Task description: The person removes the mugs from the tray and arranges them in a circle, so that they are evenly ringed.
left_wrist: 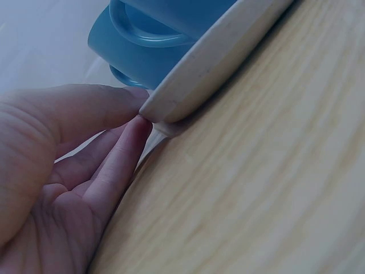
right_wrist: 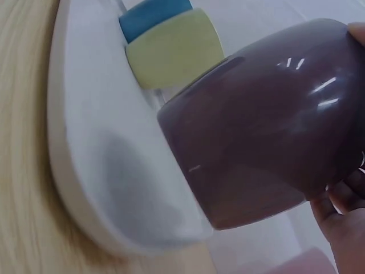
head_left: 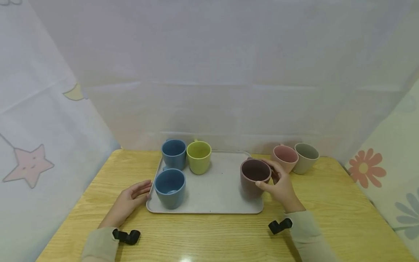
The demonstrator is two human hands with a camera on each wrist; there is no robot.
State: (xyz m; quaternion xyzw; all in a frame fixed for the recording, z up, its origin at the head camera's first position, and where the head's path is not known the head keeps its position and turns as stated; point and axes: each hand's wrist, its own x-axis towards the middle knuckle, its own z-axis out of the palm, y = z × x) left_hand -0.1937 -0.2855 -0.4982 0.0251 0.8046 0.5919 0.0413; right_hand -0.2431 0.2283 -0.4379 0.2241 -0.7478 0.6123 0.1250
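Observation:
My right hand (head_left: 279, 185) grips a dark purple-brown mug (head_left: 252, 182) near its rim, thumb on the near side and fingers on the far side. In the right wrist view, this mug (right_wrist: 256, 125) hangs tilted close over the tray's corner, its shadow on the surface below. At the other end, my left hand (head_left: 127, 202) pinches the edge of the white tray (head_left: 216, 198); the left wrist view has the thumb at the tray rim (left_wrist: 194, 74) and a finger beneath it. Nearest that hand on the tray stands a blue mug (head_left: 170, 194).
Behind the near blue mug, another blue mug (head_left: 174, 160) and a yellow-green mug (head_left: 199, 163) stand side by side on the tray. Right of the tray, a pink mug (head_left: 285, 154) and a grey-green cup (head_left: 306, 163) stand on the wooden table (head_left: 196, 236). Cloth walls (head_left: 209, 91) surround the table.

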